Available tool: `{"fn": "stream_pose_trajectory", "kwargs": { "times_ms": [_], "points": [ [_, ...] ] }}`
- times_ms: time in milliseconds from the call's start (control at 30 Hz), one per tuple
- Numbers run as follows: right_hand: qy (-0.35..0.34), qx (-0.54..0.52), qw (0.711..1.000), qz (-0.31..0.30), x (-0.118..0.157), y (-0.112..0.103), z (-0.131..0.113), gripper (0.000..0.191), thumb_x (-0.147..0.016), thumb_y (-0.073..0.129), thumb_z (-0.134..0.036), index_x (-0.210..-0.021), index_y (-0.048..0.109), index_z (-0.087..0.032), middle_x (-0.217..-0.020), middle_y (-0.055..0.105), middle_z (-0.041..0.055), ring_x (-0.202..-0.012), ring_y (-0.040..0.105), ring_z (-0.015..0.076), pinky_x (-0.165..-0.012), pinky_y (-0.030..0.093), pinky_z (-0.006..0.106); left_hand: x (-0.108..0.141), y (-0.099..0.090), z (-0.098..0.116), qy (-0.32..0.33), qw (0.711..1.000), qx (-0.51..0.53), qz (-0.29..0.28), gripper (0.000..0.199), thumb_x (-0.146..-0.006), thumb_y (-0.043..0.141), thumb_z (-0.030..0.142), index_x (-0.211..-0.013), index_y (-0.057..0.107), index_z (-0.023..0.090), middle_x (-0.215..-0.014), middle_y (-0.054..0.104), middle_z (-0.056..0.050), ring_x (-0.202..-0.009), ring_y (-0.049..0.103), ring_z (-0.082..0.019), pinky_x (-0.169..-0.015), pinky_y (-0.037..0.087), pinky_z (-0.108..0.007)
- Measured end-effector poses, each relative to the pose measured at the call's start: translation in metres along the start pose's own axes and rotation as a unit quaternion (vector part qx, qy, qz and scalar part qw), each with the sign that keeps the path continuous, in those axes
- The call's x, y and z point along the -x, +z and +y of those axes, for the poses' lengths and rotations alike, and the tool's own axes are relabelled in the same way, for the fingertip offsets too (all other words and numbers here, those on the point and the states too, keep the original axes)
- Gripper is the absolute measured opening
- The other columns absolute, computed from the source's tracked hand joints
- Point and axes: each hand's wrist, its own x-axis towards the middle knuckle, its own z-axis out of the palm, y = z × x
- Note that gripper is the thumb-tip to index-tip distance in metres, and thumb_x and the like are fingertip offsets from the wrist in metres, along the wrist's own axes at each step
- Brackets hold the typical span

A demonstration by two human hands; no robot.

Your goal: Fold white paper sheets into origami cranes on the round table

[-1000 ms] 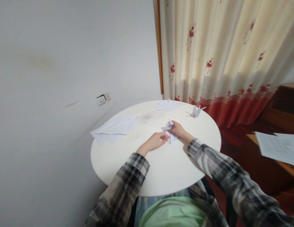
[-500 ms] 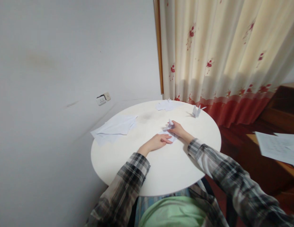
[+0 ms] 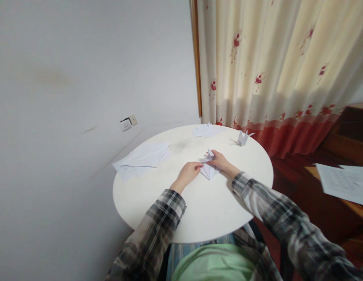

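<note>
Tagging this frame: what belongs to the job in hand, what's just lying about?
In the job:
- folded paper
- right hand, holding its raised part
- left hand, at its left edge
- round table, underneath

Lying about, apparently:
- standing paper figure
- left paper pile
- far papers
- marked sheets, off the table

Wall: pale, bluish-white, faint brownish smudge at upper left; socket plate left of the wooden strip. Cream curtain to the strip's right: red floral motif, red lower band, unevenly lit. Worktop round, white, near wall and curtain. Floor dark reddish. Brown wooden furniture at right edge.
</note>
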Motion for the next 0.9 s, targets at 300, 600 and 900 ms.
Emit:
{"fn": "stream_pose_trajectory", "kwargs": {
  "times_ms": [300,600,900],
  "points": [
    [-0.045,-0.093,0.99,-0.1,0.007,0.002,-0.009,0.043,-0.058,0.065,-0.013,-0.1,0.057,-0.016,-0.08,0.063,-0.0008,-0.07,0.054,0.0119,-0.069,0.041,0.024,-0.003,-0.002,-0.012,0.001,0.998,0.02,0.054,0.013,-0.071,0.058,0.02,-0.082,0.063,0.015,-0.086,0.065,-0.005,-0.083,0.059,-0.015,-0.08,0.045,-0.028],
    [-0.011,-0.082,0.994,-0.078,0.006,0.0,-0.01,0.04,-0.062,0.066,-0.029,-0.098,0.059,-0.014,-0.087,0.062,0.0036,-0.075,0.054,0.0147,-0.069,0.042,0.026,-0.003,-0.003,-0.009,-0.01,0.998,0.051,0.024,0.017,-0.071,0.056,0.016,-0.085,0.066,0.015,-0.091,0.066,-0.005,-0.086,0.059,-0.016,-0.084,0.044,-0.029],
    [-0.006,-0.065,0.996,-0.055,0.006,0.002,-0.013,0.045,-0.059,0.068,-0.032,-0.099,0.056,-0.014,-0.091,0.061,0.0048,-0.078,0.053,0.0161,-0.074,0.041,0.029,-0.006,0.001,-0.016,-0.05,0.996,0.059,0.048,0.014,-0.075,0.053,0.022,-0.075,0.065,0.014,-0.08,0.066,-0.004,-0.076,0.059,-0.015,-0.075,0.045,-0.025]
  ]
}}
